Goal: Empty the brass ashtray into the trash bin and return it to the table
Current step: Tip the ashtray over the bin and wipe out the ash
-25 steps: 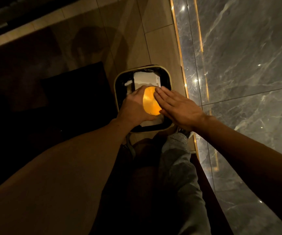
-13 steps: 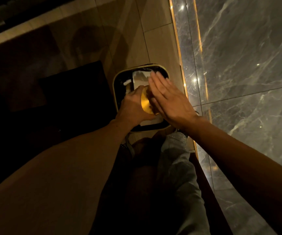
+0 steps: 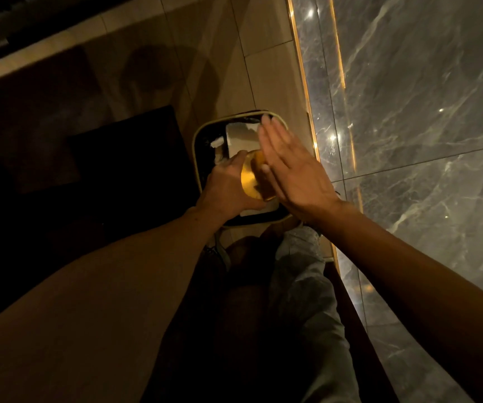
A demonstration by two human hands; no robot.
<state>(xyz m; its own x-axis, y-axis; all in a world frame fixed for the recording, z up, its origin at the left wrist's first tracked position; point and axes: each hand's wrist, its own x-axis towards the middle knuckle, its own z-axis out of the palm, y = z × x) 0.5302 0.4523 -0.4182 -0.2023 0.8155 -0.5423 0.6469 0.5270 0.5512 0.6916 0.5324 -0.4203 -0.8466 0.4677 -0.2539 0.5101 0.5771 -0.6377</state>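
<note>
The brass ashtray (image 3: 251, 178) glows gold and is tipped on its edge over the trash bin (image 3: 198, 146), a dark square bin with a pale rim standing on the floor. My left hand (image 3: 228, 187) grips the ashtray from the left side. My right hand (image 3: 289, 167) is flat with fingers straight and together, its palm at the ashtray's right side above the bin. White paper scraps (image 3: 241, 135) lie inside the bin. My right hand hides part of the ashtray.
A dark marble wall (image 3: 408, 126) with a lit gold strip runs along the right, close to the bin. A black mat (image 3: 124, 158) lies on the beige tiled floor left of the bin. My legs (image 3: 301, 286) and a shoe are just below the bin.
The ashtray has tilted from face-up to standing on its edge. My right hand moved up and forward across it, from its lower right to farther over the bin.
</note>
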